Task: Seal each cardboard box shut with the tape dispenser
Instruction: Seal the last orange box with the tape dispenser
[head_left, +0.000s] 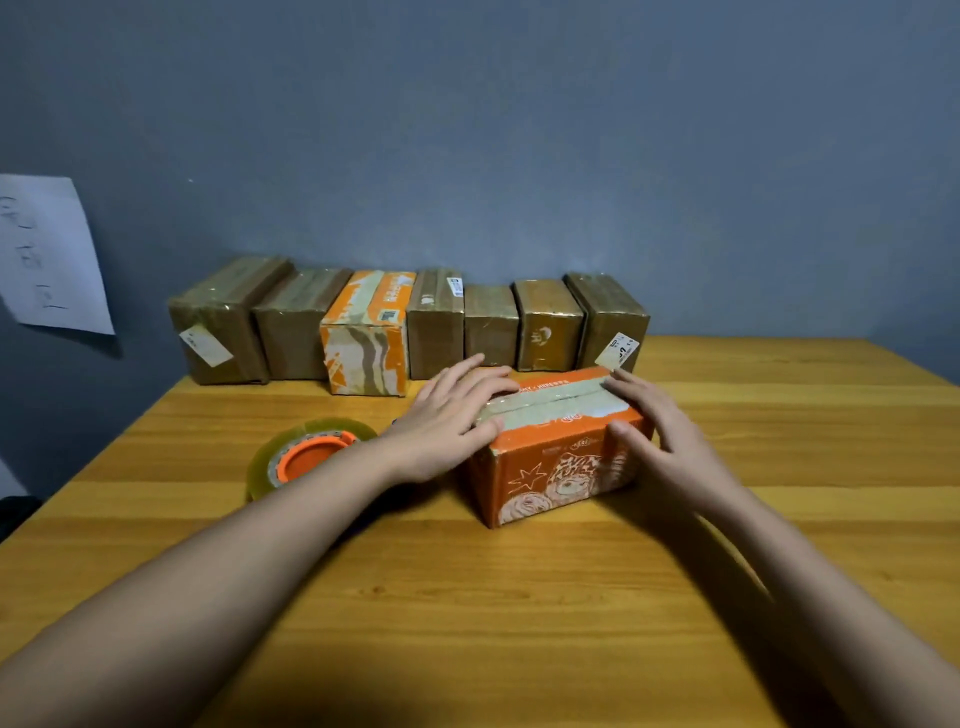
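An orange printed cardboard box (556, 467) stands in the middle of the wooden table (519, 597), with a strip of tape along its closed top. My left hand (452, 415) lies flat on the box's left end, fingers straight over the taped seam. My right hand (660, 441) presses the right end, with fingers on top and the thumb on the front face. The tape dispenser (306, 457), a clear tape roll on an orange core, lies flat on the table left of the box, beside my left wrist.
Several taped cardboard boxes (405, 322) stand in a row along the table's far edge against the blue-grey wall, one of them orange and white (369, 338). A sheet of paper (47, 254) hangs on the wall at the left.
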